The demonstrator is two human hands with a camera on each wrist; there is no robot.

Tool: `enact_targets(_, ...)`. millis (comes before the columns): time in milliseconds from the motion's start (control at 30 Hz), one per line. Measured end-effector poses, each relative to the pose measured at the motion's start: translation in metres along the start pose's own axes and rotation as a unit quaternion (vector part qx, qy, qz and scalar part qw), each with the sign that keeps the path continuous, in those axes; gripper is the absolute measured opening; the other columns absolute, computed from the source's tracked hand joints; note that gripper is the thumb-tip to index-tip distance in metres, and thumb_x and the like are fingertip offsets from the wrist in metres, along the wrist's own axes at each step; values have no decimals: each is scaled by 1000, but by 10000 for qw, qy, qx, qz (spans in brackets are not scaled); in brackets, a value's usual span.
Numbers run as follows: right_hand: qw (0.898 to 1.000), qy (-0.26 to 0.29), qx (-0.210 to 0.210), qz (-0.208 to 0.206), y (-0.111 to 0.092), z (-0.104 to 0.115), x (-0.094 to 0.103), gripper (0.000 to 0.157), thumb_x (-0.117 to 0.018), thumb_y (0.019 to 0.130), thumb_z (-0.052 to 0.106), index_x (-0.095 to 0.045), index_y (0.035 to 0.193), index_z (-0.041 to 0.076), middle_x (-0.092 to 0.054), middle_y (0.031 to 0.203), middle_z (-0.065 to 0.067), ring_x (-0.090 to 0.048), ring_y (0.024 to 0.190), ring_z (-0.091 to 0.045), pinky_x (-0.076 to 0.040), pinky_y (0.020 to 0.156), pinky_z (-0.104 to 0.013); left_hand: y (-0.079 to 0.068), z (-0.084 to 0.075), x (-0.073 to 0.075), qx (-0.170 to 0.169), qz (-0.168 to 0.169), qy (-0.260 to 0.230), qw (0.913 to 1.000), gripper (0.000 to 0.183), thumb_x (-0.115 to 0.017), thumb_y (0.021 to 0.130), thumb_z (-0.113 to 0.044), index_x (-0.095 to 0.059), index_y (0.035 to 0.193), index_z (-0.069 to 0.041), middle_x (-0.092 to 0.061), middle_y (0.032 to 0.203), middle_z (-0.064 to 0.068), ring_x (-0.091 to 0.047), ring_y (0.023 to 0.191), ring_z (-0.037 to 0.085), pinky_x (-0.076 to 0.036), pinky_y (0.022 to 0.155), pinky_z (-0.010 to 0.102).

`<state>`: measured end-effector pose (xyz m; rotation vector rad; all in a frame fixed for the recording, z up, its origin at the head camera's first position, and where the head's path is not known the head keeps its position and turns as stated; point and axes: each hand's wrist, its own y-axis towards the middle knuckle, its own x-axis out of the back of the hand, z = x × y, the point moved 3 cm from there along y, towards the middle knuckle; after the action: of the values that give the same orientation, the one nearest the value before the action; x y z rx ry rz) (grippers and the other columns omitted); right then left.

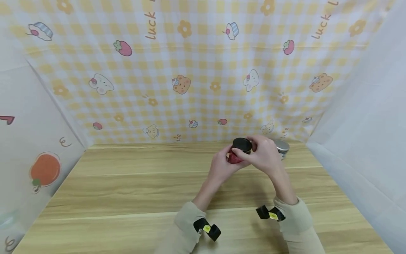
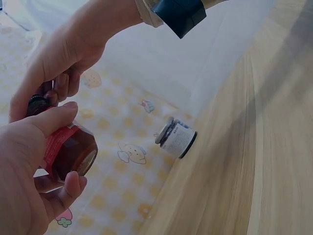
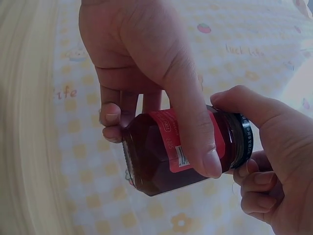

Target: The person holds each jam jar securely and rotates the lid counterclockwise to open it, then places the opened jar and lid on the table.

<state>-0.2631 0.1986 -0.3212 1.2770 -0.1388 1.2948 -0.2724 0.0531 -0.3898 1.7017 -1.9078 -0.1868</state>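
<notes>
To the left of the right hand, the left hand (image 1: 221, 163) is gripping the faceted body of a dark red jar (image 3: 146, 154), its thumb lying across the red label (image 3: 169, 142). The jar is sitting in that grip, held clear of the tabletop (image 1: 127, 190). Past the left thumb, a black lid (image 1: 242, 144) is capping the jar, and the right hand (image 1: 265, 155) is pinching it by the rim. Being seemingly full glass, the jar is probably feeling solid for its size, rigid, rather slippery and breakable in a fall; its flat-sided body is likely offering the left hand the surest hold, its lid's rim suiting the right. Beyond the right hand, to its right, a second jar (image 2: 178, 141) with a silver lid (image 1: 281, 145) is standing on the tabletop. In all, two hands are gripping one jar, two jars are showing, and two lids are covering them, one apiece.
</notes>
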Motion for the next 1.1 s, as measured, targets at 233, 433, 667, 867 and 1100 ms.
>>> enact_targets(233,9999,17,99,34,4,12,-5,40,-87,78,36,-74,97,4,-51,64,-6,-42,57,-15,-35,52,-30,-6,-1,14,53,-38,-50,10000,41,-88,80,-32,-69,112,-14,-71,102,1,-60,75,10,-52,66,25)
enact_targets(433,9998,143,137,46,6,21,-10,41,-88,76,40,-75,94,7,-49,63,-3,-42,56,-14,-34,50,-30,-10,-1,26,138,-69,-66,9999,40,-88,79,-30,-69,111,-14,-70,100,0,-58,70,10,-51,64,25)
enact_targets(667,9986,464,170,172,10,31,-16,38,-89,76,40,-74,94,11,-45,63,1,-40,56,-14,-33,52,-29,-16,0,39,96,-167,-49,9998,41,-88,79,-29,-69,112,-13,-69,94,2,-53,59,10,-48,57,24)
enact_targets(867,9980,574,122,229,13,40,-20,40,-89,75,42,-74,94,10,-45,64,2,-41,57,-14,-34,53,-29,-20,0,48,-180,-428,42,9989,39,-89,78,-25,-70,108,-11,-68,87,2,-54,61,8,-47,57,24)
enact_targets(1100,9969,698,78,367,15,48,-27,41,-89,75,43,-74,95,10,-45,65,2,-41,58,-14,-34,53,-29,-25,1,60,-170,-539,156,9983,37,-89,77,-23,-69,106,-10,-65,81,1,-53,59,9,-47,55,24)
